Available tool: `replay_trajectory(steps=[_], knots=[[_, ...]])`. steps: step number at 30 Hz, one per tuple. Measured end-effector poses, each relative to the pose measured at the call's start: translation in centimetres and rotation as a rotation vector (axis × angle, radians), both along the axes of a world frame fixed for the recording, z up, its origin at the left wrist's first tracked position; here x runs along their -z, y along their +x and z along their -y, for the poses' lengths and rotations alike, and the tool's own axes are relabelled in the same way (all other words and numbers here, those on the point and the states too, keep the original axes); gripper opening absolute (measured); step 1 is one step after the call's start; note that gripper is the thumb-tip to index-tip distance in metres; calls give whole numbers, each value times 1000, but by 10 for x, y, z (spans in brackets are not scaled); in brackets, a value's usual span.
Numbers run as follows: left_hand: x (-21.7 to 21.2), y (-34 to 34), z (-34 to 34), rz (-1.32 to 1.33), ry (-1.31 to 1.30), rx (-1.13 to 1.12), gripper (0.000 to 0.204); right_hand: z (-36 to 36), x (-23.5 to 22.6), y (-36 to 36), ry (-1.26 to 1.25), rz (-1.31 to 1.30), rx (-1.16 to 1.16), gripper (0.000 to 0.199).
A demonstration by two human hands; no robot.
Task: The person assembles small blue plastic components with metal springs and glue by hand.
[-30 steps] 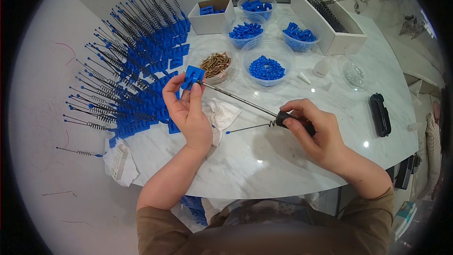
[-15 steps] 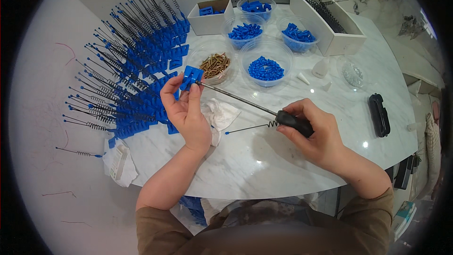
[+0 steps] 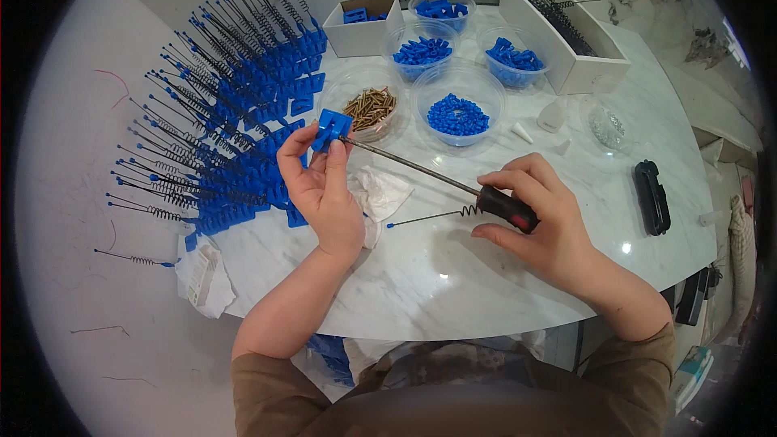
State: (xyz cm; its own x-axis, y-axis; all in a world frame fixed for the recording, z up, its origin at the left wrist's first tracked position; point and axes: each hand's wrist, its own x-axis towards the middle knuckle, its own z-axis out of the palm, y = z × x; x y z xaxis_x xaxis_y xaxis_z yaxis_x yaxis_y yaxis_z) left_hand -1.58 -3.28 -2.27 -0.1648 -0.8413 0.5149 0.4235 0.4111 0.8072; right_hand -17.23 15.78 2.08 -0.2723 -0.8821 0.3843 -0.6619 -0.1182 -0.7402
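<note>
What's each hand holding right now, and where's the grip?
Left hand pinches a small blue plastic block by its lower edge. Right hand holds a screwdriver by its black and red handle, tip at the block.

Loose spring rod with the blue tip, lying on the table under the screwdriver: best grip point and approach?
Pinch the spring rod on its bare straight wire, between the blue tip and the coil, from above. It lies flat on the marble table, so only the top is open. The coil end sits against the right hand and screwdriver.
</note>
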Motion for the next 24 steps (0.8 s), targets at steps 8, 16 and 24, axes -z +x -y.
replay_trajectory(steps=[8, 16, 24], knots=[[-1, 1, 1, 7, -6, 5, 27, -4, -1, -2, 25, 47, 16, 28], [-2, 2, 0, 11, -1, 7, 27, 0, 6, -9, 18, -72, 64, 21], [-2, 1, -1, 9, -4, 10, 25, -1, -1, -6, -64, -42, 29, 37]])
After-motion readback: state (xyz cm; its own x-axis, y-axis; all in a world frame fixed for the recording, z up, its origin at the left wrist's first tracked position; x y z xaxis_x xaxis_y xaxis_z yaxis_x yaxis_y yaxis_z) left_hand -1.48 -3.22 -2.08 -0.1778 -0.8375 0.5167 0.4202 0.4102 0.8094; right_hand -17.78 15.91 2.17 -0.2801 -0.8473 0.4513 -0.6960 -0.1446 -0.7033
